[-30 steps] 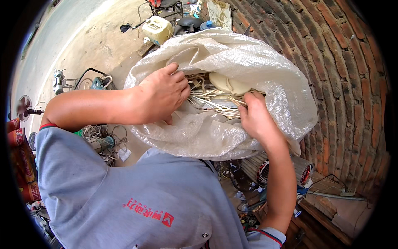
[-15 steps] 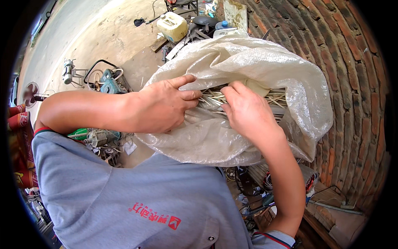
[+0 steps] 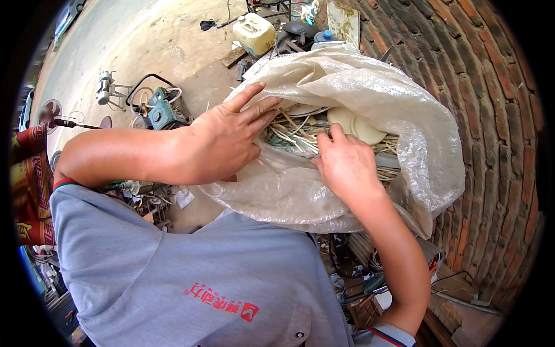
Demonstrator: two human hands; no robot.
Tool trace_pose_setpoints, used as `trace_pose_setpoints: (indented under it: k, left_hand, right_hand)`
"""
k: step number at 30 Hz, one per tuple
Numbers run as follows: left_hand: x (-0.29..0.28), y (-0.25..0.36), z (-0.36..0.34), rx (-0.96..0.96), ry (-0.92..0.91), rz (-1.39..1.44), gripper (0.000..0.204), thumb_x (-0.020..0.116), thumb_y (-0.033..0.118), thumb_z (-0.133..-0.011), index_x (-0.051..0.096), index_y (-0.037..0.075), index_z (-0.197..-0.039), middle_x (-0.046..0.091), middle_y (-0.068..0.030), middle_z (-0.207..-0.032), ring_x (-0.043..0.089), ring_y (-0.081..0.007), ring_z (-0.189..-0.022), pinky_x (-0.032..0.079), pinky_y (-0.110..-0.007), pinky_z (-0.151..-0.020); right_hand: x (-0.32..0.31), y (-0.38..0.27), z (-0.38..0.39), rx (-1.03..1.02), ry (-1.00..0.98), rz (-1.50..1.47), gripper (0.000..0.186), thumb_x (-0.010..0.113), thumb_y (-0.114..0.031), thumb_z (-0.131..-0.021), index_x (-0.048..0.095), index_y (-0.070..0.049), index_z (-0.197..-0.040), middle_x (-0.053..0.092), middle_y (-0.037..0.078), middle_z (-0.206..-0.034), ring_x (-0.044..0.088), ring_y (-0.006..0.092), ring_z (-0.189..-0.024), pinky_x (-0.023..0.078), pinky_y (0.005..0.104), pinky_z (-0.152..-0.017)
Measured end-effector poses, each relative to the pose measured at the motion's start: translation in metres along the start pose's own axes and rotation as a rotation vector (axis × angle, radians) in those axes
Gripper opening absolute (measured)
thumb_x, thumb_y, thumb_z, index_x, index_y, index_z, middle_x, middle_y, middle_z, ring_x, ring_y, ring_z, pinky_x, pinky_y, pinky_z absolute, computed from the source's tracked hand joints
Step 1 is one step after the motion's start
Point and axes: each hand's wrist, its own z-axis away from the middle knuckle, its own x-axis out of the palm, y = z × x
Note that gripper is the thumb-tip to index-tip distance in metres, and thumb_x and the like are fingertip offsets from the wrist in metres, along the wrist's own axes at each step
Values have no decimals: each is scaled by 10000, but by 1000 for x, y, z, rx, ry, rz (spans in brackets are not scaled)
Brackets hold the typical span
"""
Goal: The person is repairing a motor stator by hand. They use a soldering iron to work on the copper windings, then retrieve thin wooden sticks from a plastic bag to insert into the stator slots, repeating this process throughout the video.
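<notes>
- Left hand [image 3: 222, 144], left of centre: fingers spread over the white sack [image 3: 289, 199].
- Right hand [image 3: 350, 165], centre: curled at pale strips [image 3: 298, 132]; cannot tell whether pinching.
- Cream disc [image 3: 361, 128]: above centre.

Red lettering [image 3: 215, 300], square logo [image 3: 248, 312] on grey-blue shirt [image 3: 191, 254]; yellow character [image 3: 24, 231] on red packaging [image 3: 30, 143].

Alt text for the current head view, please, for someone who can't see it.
A person's right hand is at pale strips inside an open whitish woven sack, the left hand at the sack's left side; a brick wall stands to the right.
</notes>
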Motion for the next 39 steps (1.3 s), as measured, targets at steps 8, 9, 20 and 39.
trace_pose_setpoints:
  k: [8,9,20,39]
  left_hand:
    - [-2,2,-2,-26,-23,-5,449,690,587,-819,763,198,-1030,389,-166,-1599,152,-354,-1560,-24,-640,-1243]
    - [-4,2,-3,-29,-16,-13,443,695,585,-815,767,198,-1019,397,-163,-1595,150,-354,-1561,-23,-639,-1243]
    - [10,6,-4,-81,32,18,413,728,584,-771,793,211,-936,424,-136,-1585,152,-346,-1561,-12,-654,-1235]
    - [-7,2,-8,-315,770,1209,535,837,266,-826,648,32,-1269,722,-95,-1131,691,-212,-1028,499,-384,-950]
  right_hand:
    - [1,-29,-22,-70,-68,-240,141,678,-205,-877,712,-78,-926,663,134,-983,710,307,-906,569,436,-782]
    - [6,-29,-28,-40,-81,-230,159,683,-227,-882,717,-83,-940,670,137,-978,713,309,-910,571,439,-777]
    - [22,-37,-52,-46,-73,-236,183,702,-262,-866,736,-106,-956,702,133,-1000,722,323,-915,577,457,-791]
    - [-32,-3,-14,380,-43,-1741,182,653,-188,-1008,681,-27,-928,613,-26,-737,475,32,-598,378,205,-541]
